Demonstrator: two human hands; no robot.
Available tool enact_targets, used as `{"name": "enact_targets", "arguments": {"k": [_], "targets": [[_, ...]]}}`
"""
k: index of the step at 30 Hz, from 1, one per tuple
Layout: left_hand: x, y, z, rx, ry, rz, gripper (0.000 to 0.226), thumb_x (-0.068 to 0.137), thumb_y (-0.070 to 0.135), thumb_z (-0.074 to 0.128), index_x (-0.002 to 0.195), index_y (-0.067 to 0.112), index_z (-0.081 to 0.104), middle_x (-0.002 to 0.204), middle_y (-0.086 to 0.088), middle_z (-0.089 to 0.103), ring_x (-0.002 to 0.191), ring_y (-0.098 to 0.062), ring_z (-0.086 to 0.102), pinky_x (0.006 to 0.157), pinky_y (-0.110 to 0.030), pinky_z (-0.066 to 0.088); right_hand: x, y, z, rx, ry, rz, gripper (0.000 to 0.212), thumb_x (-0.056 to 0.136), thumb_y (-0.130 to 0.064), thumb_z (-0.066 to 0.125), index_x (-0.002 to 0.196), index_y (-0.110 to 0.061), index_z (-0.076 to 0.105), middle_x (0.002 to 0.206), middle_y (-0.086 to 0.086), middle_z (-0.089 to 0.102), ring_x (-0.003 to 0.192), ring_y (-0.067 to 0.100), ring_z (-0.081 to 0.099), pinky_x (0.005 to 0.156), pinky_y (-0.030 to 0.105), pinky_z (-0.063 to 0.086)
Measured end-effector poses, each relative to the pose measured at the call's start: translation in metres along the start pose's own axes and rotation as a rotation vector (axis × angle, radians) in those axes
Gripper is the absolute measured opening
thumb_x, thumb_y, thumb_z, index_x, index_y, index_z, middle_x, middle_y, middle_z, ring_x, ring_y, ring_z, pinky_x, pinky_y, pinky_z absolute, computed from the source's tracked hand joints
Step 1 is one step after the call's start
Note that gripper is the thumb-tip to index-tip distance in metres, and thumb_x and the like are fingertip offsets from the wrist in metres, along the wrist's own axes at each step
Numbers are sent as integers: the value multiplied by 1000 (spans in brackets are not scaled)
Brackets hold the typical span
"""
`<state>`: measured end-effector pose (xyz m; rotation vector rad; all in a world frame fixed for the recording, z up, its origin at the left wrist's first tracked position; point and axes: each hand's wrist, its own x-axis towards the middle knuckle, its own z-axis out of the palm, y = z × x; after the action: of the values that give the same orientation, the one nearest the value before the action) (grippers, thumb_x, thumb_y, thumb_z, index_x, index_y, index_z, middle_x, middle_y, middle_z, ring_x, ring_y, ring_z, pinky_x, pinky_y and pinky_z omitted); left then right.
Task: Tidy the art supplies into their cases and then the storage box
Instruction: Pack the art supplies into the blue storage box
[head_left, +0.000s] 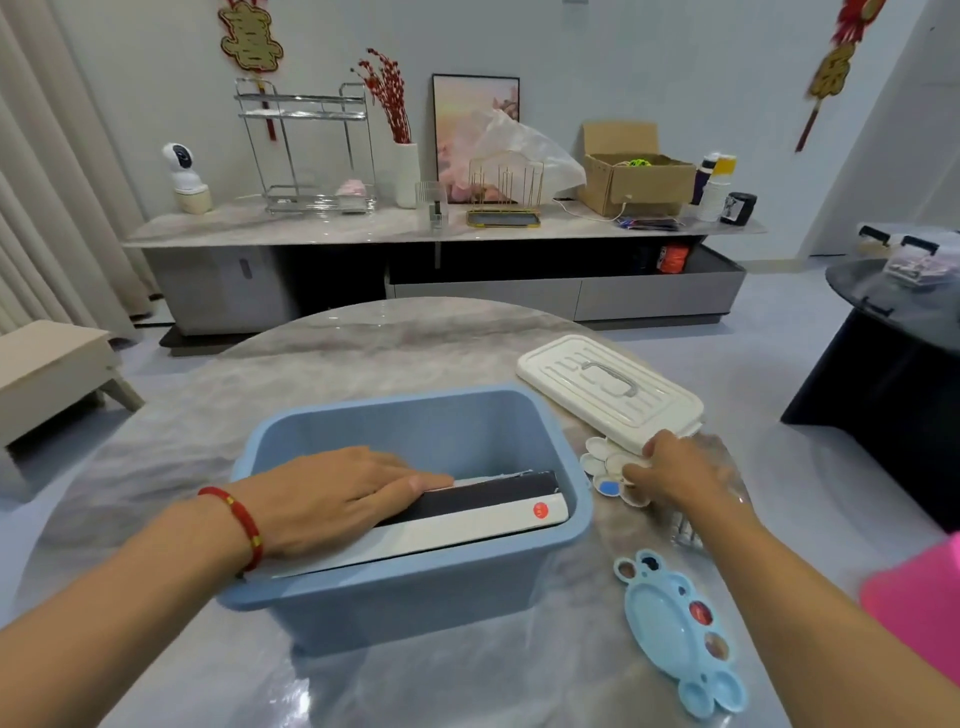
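The left hand (332, 493) lies flat, fingers (415, 475) straight, pressing on the top edge of a black and white case (483, 512) that stands tilted inside the blue storage box (415, 597); the fingertips reach about the middle of the case's length. A red cord bracelet (241, 522) sits on that wrist. Just right of the box, the right hand (675, 470) has its fingers curled on a white flower-shaped palette (605, 467), pinching its far edge; a blue dab shows in one well. The palette touches the bench (363, 364) beside the box's right wall and is partly tucked under the near corner of the white lid (608, 384), which lies flat behind and right of the box. In front of the box's right corner, nearer the person, lies a light blue palette (675, 634) with paint spots. Something pink (919, 608) shows far right of the box.
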<state>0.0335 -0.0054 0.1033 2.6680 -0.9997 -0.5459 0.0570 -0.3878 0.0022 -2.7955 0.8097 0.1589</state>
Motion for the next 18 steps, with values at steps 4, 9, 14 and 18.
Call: {"name": "enact_targets", "arguments": {"k": [4, 9, 14, 18], "targets": [[0, 8, 3, 93, 46, -23, 67, 88, 76, 3, 132, 48, 45, 128, 21, 54, 119, -4, 49, 105, -35, 40, 2, -10, 19, -129, -44, 19, 107, 65, -87, 59, 141, -18, 35, 145, 18, 46, 134, 39, 44, 110, 55, 31], [1, 12, 6, -33, -12, -54, 60, 91, 75, 9, 128, 49, 49, 125, 23, 59, 116, -2, 53, 104, -36, 41, -9, -17, 22, -228, -3, -19, 107, 65, -91, 54, 137, -15, 35, 143, 19, 49, 132, 38, 45, 110, 57, 28], [1, 9, 9, 14, 58, -49, 64, 89, 78, 9, 118, 45, 55, 111, 19, 65, 100, -3, 59, 92, -35, 48, -16, -20, 5, -20, -139, -70, 129, 45, -96, 57, 142, -15, 31, 146, 16, 48, 133, 36, 47, 110, 54, 39], [-1, 3, 9, 79, 185, -14, 63, 91, 78, 8, 117, 50, 58, 102, 22, 69, 89, -3, 61, 81, -35, 52, -29, -14, -24, 195, -298, -218, 108, 55, -87, 70, 135, -19, 43, 142, 6, 53, 117, 22, 55, 96, 39, 49]]}}
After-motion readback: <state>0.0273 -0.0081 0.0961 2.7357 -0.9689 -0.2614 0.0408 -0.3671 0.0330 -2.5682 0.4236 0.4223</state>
